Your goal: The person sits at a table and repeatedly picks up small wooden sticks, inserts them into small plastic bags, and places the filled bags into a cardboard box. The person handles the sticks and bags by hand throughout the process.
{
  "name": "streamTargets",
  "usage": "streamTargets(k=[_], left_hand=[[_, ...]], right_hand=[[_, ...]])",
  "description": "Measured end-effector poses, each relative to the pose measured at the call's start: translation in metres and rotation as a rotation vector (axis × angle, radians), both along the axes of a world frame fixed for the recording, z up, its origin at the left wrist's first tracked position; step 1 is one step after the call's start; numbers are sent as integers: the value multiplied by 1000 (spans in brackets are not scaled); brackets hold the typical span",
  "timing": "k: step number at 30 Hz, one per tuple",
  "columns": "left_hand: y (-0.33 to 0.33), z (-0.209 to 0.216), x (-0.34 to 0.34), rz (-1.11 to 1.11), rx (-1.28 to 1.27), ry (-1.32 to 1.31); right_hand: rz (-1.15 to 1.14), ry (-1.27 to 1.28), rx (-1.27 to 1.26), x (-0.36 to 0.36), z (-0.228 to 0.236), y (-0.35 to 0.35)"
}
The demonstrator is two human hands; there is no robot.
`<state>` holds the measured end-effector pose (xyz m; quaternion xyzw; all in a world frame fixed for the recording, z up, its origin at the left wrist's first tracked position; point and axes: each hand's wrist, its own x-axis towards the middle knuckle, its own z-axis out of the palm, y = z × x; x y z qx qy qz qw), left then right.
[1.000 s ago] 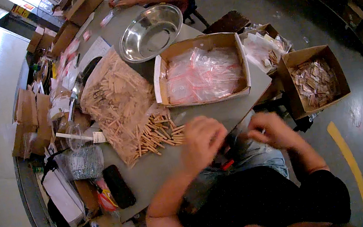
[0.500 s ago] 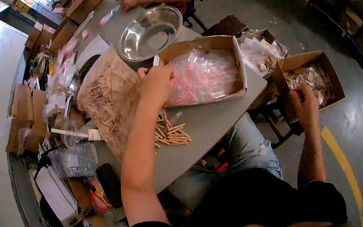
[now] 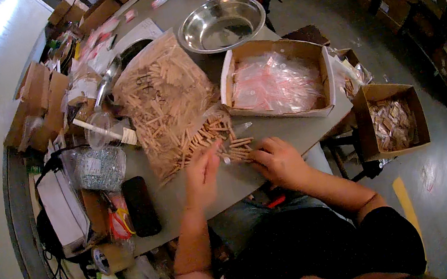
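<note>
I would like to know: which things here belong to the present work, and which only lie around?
In use, it seems:
loose wooden sticks, by the left hand and right hand
large clear bag of sticks
box of clear bags
box of small packets

Probably just lying about:
metal bowl
black oblong case
roll of tape

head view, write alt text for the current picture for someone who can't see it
The left hand and right hand are at loose wooden sticks on a grey table. Nearby are a clear bag of more sticks, a white-edged box of small plastic bags and a metal bowl; another box holds packets.
</note>
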<state>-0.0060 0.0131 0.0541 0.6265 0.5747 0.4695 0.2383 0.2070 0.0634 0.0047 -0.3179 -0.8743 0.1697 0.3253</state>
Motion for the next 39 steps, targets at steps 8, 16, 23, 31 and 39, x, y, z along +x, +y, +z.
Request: streamTargets(k=[8,16,23,31,39], left_hand=[[-96,-42,1,252,-242,-805],[-116,-34,13,-96,-411,-787],[-116,-58,24,-431,-461,-825],[-114,-66,39,-418,-665,-837],[-108,-75,40,-434,-737,-782]], right_hand=[[-25,3,-18,-19,4,-4],[-93,10,-176,-6,11,-20],[-71,-104,-31,-14,14,-21],[-62,-55,-71,-8,11,-19],[170,-186,-91,6,18,-23]])
